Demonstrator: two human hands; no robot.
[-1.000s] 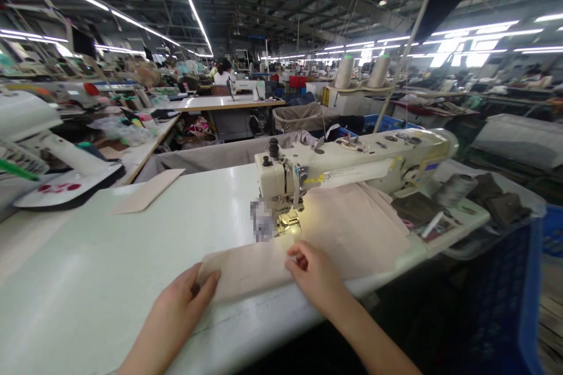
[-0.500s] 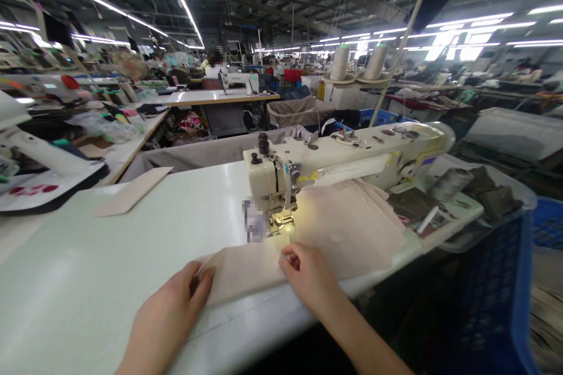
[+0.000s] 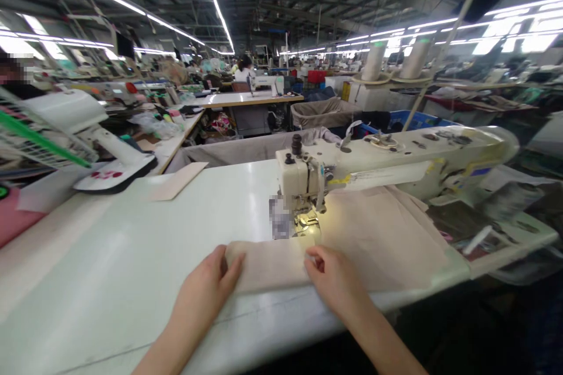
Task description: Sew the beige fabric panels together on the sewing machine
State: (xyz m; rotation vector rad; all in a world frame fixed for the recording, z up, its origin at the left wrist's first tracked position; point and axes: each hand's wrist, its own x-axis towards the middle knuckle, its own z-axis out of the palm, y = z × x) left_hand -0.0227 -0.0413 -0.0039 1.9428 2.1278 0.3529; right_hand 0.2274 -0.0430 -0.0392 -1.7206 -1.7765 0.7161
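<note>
The view has swung left, so the sewing machine head sits further right than before, while the folded beige cloth lies on the white table just in front of the presser foot. The hands stand apart: the left hand cups the cloth's end, though I cannot tell whether it grips, and the right hand pinches its upper edge. This looks like guiding cloth towards the foot, which calls for steady, even feeding.

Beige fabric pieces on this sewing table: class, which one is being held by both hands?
The narrow strip at the front, held by the left hand and right hand. The wider sheet spreads under the machine's arm, and the flat piece lies alone, farther left.
</note>
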